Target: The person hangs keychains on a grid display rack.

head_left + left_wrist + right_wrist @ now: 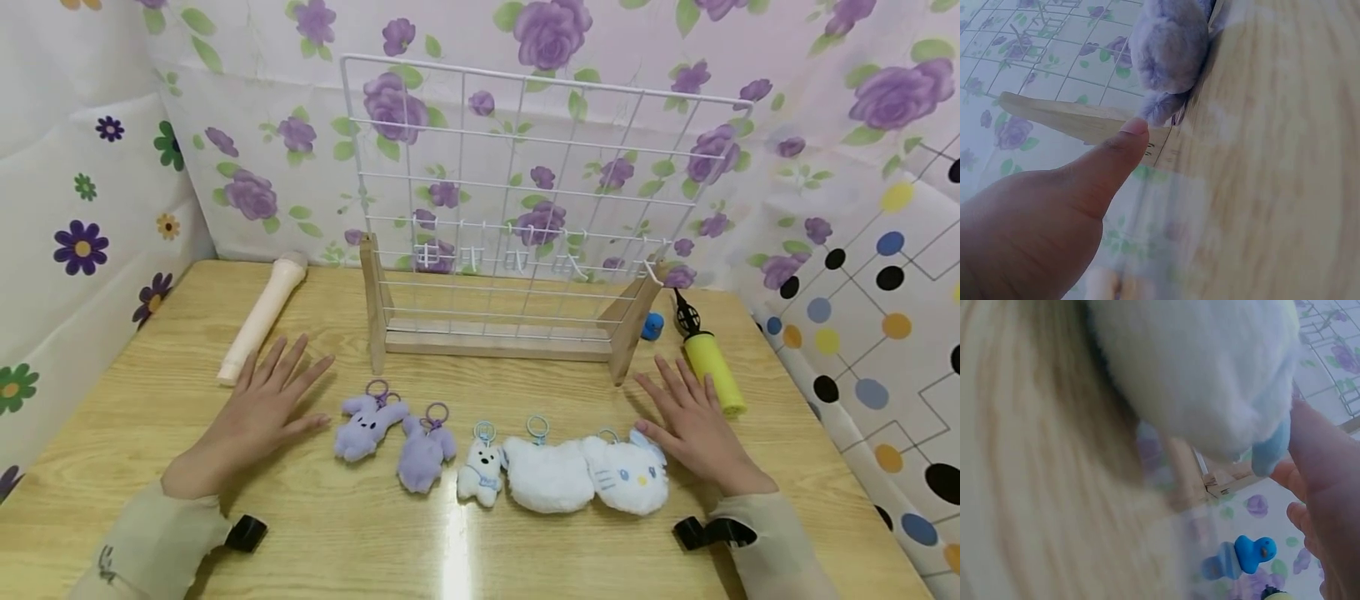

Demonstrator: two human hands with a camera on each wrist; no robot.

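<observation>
My left hand (262, 417) rests on the table with fingers spread, left of two purple plush keychains. The nearer one, a long-eared plush keychain (363, 432), lies face up; the other purple plush keychain (422, 458) shows no face. Right of them lie a small white bear keychain (480, 477), a plain white plush keychain (549, 475) and a white cat-face plush keychain (632, 475) with blue whiskers. My right hand (693, 425) lies spread beside the cat-face one, thumb close to its blue bow; whether they touch I cannot tell. Neither hand holds anything.
Behind the keychains stands a white wire grid rack (517, 200) on a wooden base (495, 343), with several white hooks (516, 261). A pale microphone-shaped object (262, 317) lies at left. A yellow hand pump (714, 371) and a small blue duck (652, 326) are at right.
</observation>
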